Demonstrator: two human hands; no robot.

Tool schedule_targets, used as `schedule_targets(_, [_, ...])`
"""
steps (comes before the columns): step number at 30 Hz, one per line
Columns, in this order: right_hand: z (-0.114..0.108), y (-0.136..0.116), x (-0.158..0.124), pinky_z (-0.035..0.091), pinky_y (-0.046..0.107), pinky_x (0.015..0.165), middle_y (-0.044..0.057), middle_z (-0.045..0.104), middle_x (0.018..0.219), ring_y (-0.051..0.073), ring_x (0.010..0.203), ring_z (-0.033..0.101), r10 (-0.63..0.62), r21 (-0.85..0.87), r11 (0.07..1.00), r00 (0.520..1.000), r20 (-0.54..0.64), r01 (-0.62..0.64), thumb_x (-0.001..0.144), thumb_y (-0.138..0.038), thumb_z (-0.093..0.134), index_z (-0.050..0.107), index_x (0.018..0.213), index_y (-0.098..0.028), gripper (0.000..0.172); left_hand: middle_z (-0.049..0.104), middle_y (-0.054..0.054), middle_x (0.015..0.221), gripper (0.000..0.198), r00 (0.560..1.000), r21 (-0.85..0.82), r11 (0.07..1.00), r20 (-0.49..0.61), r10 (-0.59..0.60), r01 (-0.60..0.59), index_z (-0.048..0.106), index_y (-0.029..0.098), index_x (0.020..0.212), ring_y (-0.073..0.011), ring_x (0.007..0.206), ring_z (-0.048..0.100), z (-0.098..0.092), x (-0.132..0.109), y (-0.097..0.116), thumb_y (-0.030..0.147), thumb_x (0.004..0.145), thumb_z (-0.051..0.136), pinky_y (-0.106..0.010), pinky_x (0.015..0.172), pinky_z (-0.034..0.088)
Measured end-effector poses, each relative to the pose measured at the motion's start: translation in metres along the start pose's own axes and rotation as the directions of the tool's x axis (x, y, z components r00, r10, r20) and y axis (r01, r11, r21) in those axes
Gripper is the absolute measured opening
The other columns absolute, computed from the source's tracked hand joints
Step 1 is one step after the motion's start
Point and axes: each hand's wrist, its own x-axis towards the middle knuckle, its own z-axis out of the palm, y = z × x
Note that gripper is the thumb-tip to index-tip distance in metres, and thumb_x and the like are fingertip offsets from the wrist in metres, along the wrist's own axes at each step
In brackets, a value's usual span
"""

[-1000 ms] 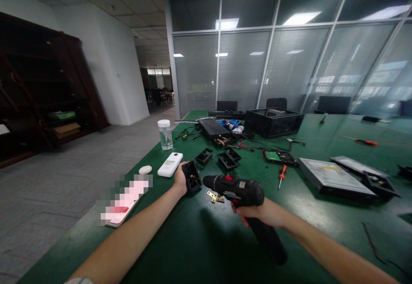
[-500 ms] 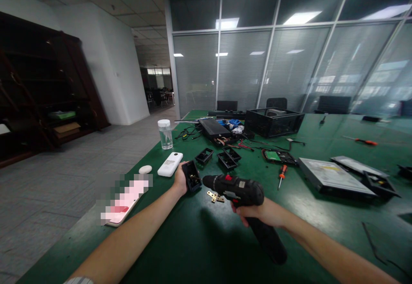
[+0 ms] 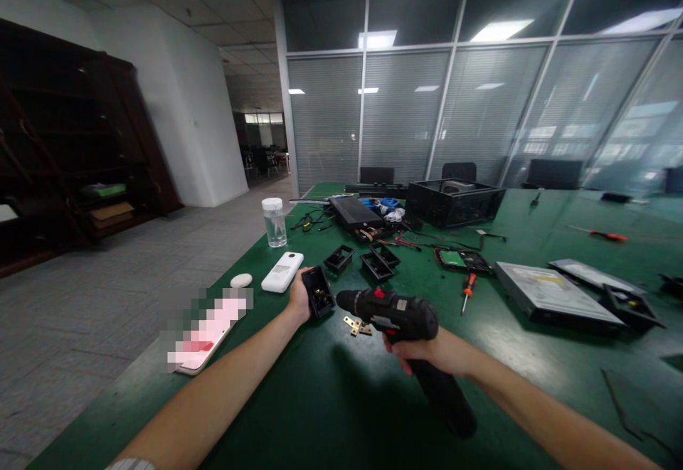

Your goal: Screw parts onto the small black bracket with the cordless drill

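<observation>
My left hand (image 3: 299,298) grips a small black plastic bracket (image 3: 319,291) and holds it on edge on the green table (image 3: 331,399). My right hand (image 3: 427,353) is closed round the grip of a black cordless drill (image 3: 398,313). The drill's nose points left at the bracket's open face and nearly touches it. Small brass-coloured metal pieces (image 3: 357,326) lie on the table just under the drill's nose.
Two more black brackets (image 3: 373,262) lie beyond, with a white remote-like device (image 3: 282,271), a water bottle (image 3: 274,222) and a phone (image 3: 205,335) at the left edge. An orange screwdriver (image 3: 468,286), an optical drive (image 3: 555,296), a circuit board (image 3: 462,259) and an open case (image 3: 453,201) sit right and back.
</observation>
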Motion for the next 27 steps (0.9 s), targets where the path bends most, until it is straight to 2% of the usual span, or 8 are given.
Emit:
schedule_targets(13, [-0.0007, 0.0009, 0.0003, 0.04, 0.023, 0.053, -0.001, 0.054, 0.069, 0.01, 0.053, 0.053, -0.044, 0.019, 0.999, 0.999, 0.022, 0.044, 0.073, -0.025, 0.058, 0.054, 0.084, -0.015, 0.016, 0.06, -0.005, 0.059, 0.028, 1.0, 0.056, 0.998, 0.001, 0.0, 0.0, 0.057, 0.014, 0.073, -0.0212, 0.055, 0.06, -0.0002, -0.0001, -0.0003, 0.04, 0.069, 0.048, -0.032, 0.05, 0.046])
schedule_targets(20, [-0.001, 0.0007, 0.0006, 0.041, 0.023, 0.054, -0.001, 0.055, 0.07, 0.011, 0.054, 0.054, -0.014, 0.032, 0.999, 1.0, 0.01, 0.013, 0.071, -0.028, 0.06, 0.054, 0.083, -0.015, 0.018, 0.06, -0.006, 0.06, 0.027, 0.999, 0.071, 0.997, 0.036, 0.022, -0.025, 0.057, 0.015, 0.074, -0.0222, 0.054, 0.06, -0.0027, 0.0022, -0.002, 0.04, 0.068, 0.049, -0.034, 0.05, 0.047])
schedule_targets(27, [-0.0013, 0.0036, 0.0013, 0.04, 0.023, 0.052, -0.001, 0.056, 0.065, 0.011, 0.051, 0.053, 0.007, 0.017, 1.0, 1.0, 0.0, -0.007, 0.071, -0.029, 0.059, 0.054, 0.084, -0.015, 0.02, 0.059, -0.005, 0.058, 0.028, 1.0, 0.065, 0.998, 0.022, 0.021, -0.022, 0.056, 0.014, 0.074, -0.0218, 0.053, 0.06, -0.0033, 0.0035, -0.0023, 0.04, 0.068, 0.049, -0.034, 0.049, 0.047])
